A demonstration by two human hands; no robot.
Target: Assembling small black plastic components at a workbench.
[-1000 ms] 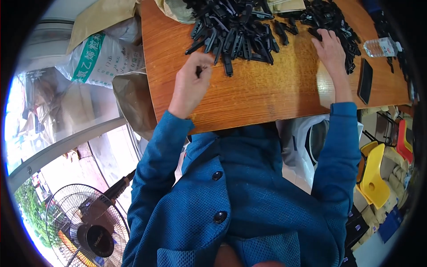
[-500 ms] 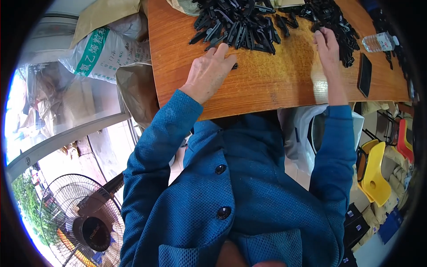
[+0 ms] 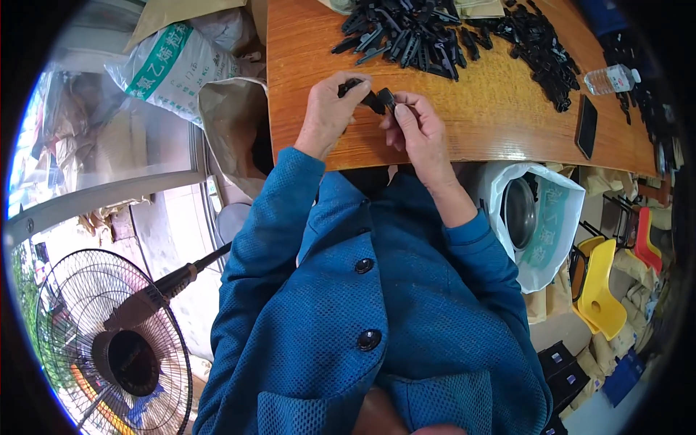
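Glossy wood-grain tabletop point(image 3: 493, 130); white sack point(image 3: 177, 72) at left has a green band with printed characters, clear bottle point(image 3: 609, 80) at far right has a label too small to read. Left hand point(image 3: 330, 109) pinches a black part point(image 3: 373, 102), right hand point(image 3: 422, 132) grips a dark piece point(image 3: 387, 97), both above the table's near side. Fingers partly hide both; can't tell if they touch. Slim black parts heap point(image 3: 417, 40) beyond, cut off at far edge.
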